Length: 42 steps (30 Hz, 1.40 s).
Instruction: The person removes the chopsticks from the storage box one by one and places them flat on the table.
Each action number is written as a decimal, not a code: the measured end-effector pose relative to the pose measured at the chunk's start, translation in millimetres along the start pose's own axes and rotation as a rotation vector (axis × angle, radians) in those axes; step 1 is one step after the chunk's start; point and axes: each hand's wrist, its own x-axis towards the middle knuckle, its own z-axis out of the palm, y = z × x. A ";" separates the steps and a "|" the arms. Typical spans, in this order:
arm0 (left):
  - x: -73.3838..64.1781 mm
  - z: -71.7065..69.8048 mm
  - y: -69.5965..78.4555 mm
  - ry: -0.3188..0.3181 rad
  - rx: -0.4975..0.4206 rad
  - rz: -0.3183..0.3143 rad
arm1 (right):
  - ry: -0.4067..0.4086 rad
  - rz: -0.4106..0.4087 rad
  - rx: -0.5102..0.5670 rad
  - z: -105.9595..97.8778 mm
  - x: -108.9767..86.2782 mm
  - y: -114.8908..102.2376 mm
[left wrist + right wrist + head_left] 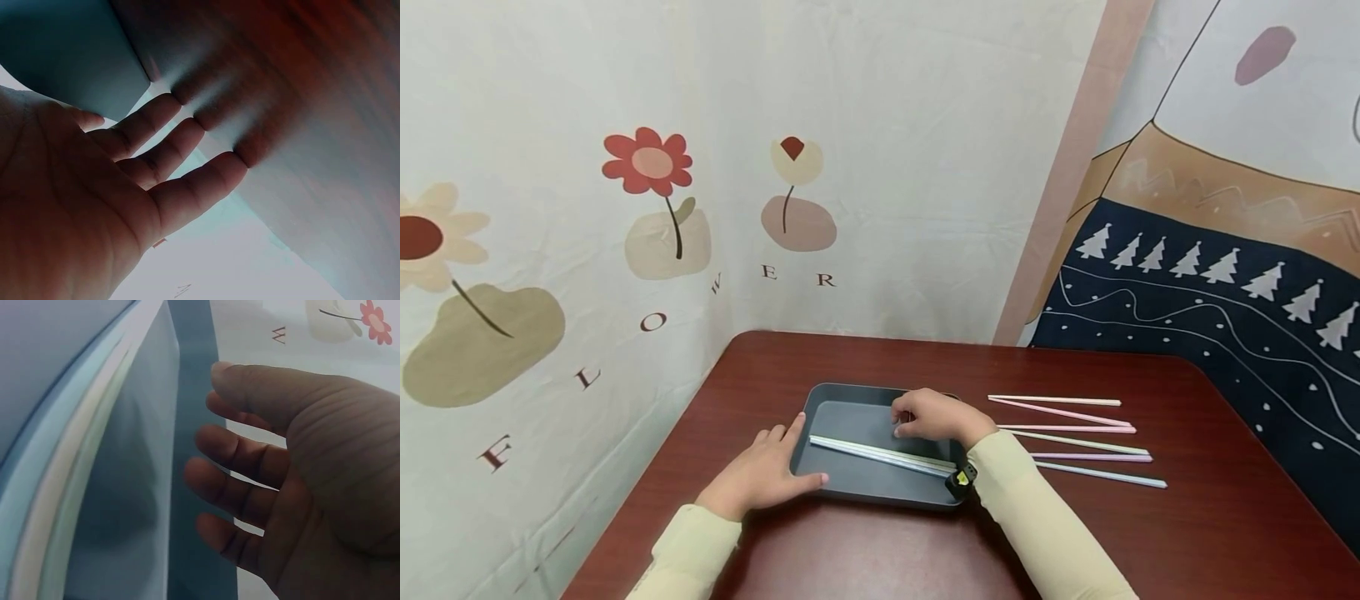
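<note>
A dark grey rectangular tray [857,412] lies on the table. Inside it, several thin pastel sticks [880,455], pale blue, cream and green and much like chopsticks, lie side by side along the near part. My left hand [765,468] rests at the tray's left end, index finger along the left rim and thumb at the near one. In the left wrist view its other fingers [206,178] are straight, their tips on the table. Over the tray's far right part is my right hand [936,415], its fingers loosely bent with nothing between them in the right wrist view.
More pastel sticks [1093,476] lie spread in a zigzag on the table right of the tray, partly behind the right forearm. A black device [961,480] sits at the right wrist. Printed cloth [925,208] hangs behind the brown table [1150,542].
</note>
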 end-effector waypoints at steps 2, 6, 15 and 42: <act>-0.2 -0.3 0.8 0.001 -0.001 0.002 | -0.017 0.003 0.009 3.5 2.4 -0.1; -0.4 -0.1 1.4 -0.002 0.006 -0.001 | -0.057 -0.002 0.033 10.1 5.8 -0.3; -0.2 0.5 1.6 -0.001 0.008 -0.005 | -0.099 0.024 0.072 16.8 8.2 -0.1; 1.8 1.8 -1.3 0.026 0.020 0.009 | -0.085 -0.023 0.019 22.5 14.6 0.7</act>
